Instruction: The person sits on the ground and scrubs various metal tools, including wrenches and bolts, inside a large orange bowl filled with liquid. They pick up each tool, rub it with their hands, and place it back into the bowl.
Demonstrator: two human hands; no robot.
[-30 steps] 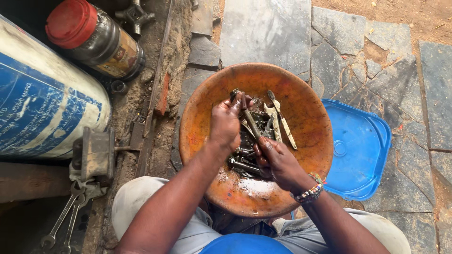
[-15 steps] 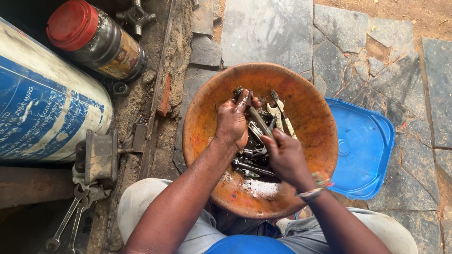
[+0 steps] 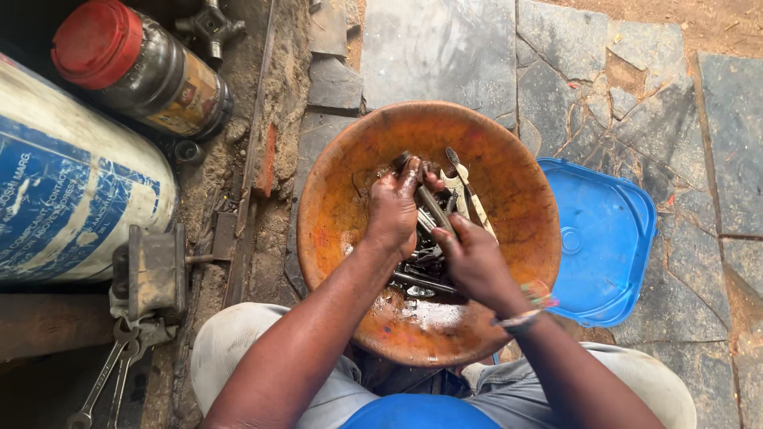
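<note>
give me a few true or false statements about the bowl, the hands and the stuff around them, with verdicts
1. Both hands work inside the orange bowl. True: the left hand and right hand are over the metal tools in it.
2. The blue lid lies to the right of the bowl. True.
3. The jar at upper left has a green cap. False: its cap is red.
4. The bowl is empty. False: it holds a pile of metal tools and some wet residue.
5. The right wrist carries a bracelet. True.
6. The spanners at lower left lie inside the bowl. False: they lie on the ground beside a metal block.
</note>
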